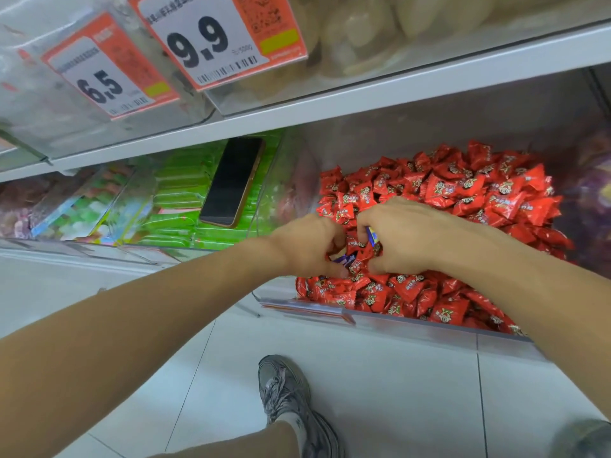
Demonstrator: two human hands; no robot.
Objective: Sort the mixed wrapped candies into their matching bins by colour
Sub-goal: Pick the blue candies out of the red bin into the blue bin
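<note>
A clear bin (413, 320) on the lower shelf is heaped with red wrapped candies (469, 193). Both my hands are down in its front left part. My left hand (309, 246) has its fingers curled round a purple-blue wrapped candy (345, 259). My right hand (401, 234) is curled too, and it pinches a blue wrapped candy (373, 236) that pokes out by the thumb. The two hands almost touch. Just left of this bin lies a bin of green wrapped candies (178, 200).
A black phone (233, 181) lies on the green candies. Further left are bins of mixed pastel sweets (76, 206). A purple-candy bin (595, 193) sits at the far right. The upper shelf edge (330, 100) with price tags overhangs. My shoe (291, 395) stands on the tiled floor.
</note>
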